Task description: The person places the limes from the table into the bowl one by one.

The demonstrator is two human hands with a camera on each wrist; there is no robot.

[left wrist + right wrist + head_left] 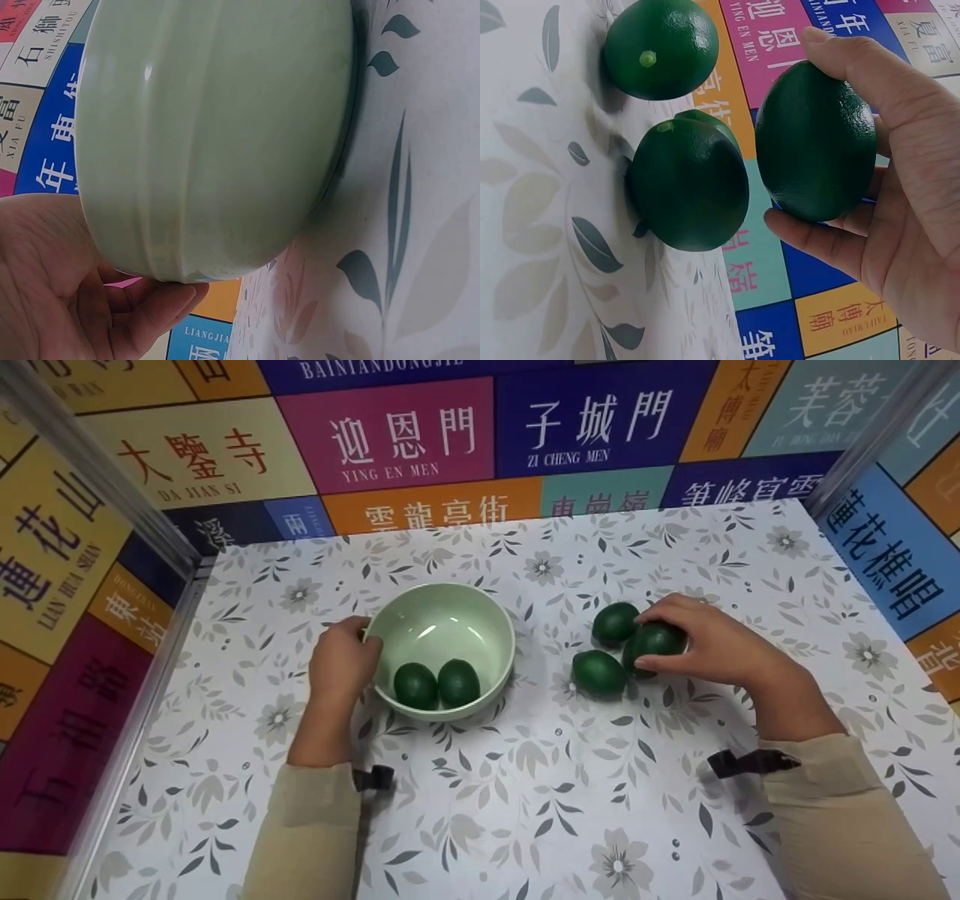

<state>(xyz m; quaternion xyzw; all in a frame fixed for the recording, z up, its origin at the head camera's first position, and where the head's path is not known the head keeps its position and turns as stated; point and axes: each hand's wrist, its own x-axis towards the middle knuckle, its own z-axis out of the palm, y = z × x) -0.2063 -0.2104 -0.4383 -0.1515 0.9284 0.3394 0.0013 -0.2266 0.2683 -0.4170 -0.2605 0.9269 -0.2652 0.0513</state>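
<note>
Lime (815,142), dark green and glossy, is what I see in the person's right hand (709,639). Its fingers and thumb are curved around the fruit's sides, parted only as wide as the lime itself, and my right wrist view shows it raised off the tabletop (525,802).

Three more limes lie on the tabletop close by: I make out a rear lime (616,622), a front lime (598,673) toward the bowl, and a third lime (690,187) just below the held one, largely covered by it from my head camera.

Well apart to the left, the pale green bowl (480,619) stands upright. Two limes (415,686) lie side by side in it, against the near wall. I have the left hand (341,660) at the bowl's left side, fingers bent and gripping it at the rim.

Further out, I see beige sleeves (832,810) on both forearms and a black strap (754,763) at the right wrist. White cloth patterned with grey flowers and leaves covers the tabletop, and colourful panels (386,439) with Chinese lettering stand behind and to either side.
</note>
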